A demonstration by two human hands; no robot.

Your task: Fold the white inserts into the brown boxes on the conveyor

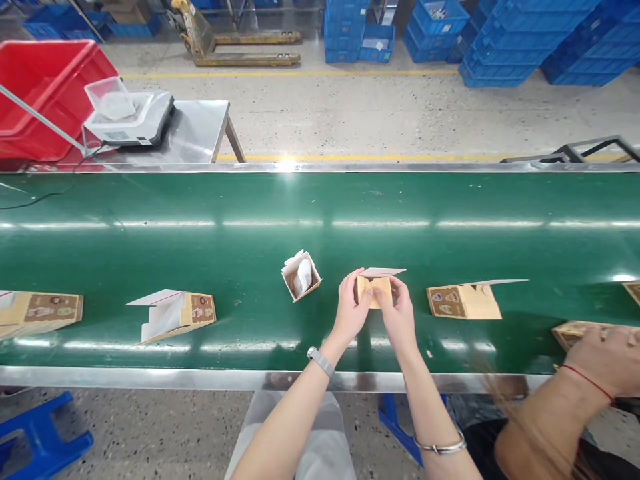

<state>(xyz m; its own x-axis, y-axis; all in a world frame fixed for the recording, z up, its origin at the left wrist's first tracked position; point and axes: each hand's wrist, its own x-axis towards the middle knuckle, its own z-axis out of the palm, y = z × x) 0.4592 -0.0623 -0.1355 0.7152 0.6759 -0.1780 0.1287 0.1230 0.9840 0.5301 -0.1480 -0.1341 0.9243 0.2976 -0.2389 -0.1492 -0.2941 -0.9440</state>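
Between my two hands stands a small yellow-brown cardboard box [381, 285], its pale lid flap raised at the back. My left hand [352, 300] grips its left side, thumb pressed on the front panels. On the other side my right hand [399, 308] wraps round the box, its thumb also on the front. Just left of my hands is an open carton [301, 276] with a white packet [303, 275] inside. Further right along the belt lies a printed box [464, 302] with its flap up.
A green conveyor belt [250, 200] runs across the view. More printed boxes lie at left, one with an open flap [180, 313]. At right, a co-worker's hand [600, 360] rests on another box. Beyond the belt are a scale [133, 120] and a red bin [55, 87].
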